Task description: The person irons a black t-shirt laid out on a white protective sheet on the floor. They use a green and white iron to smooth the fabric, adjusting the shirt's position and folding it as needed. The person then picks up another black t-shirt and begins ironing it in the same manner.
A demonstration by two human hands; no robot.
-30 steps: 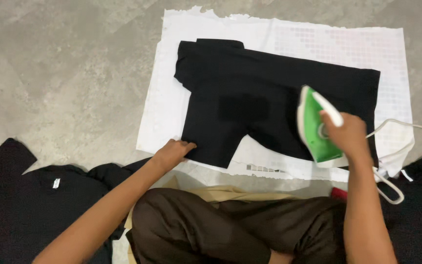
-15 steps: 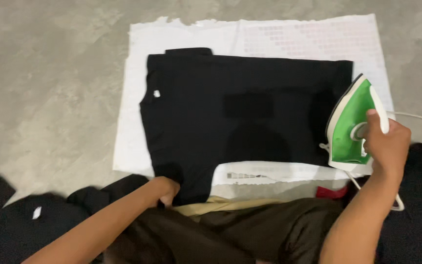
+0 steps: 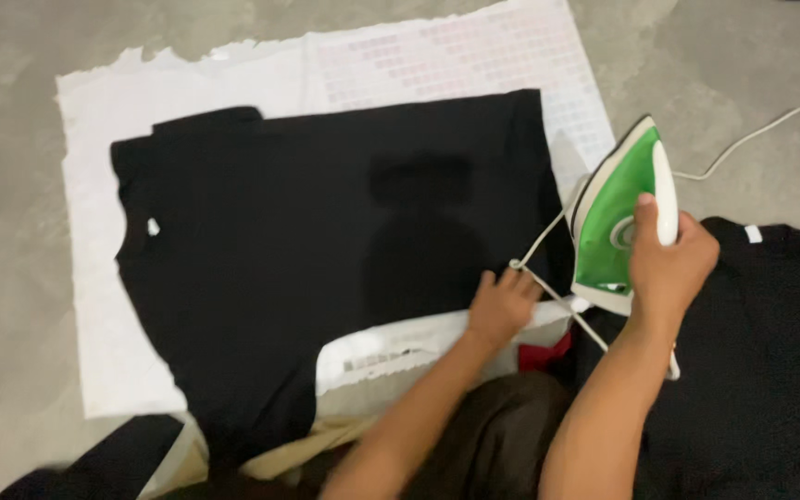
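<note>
Head view: right hand gripping green iron at black shirt edge, left hand pinching cord

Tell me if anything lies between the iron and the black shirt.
Yes: the iron's own white cord crosses the shirt's right edge beside the iron. The left hand touches that cord; the right hand grips the iron's handle.

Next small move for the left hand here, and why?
Probably sweep the white cord off to the right. The left hand has its fingers at the cord, which lies across the right edge of the black shirt. The right hand holds the green iron tilted up beside that edge.
</note>
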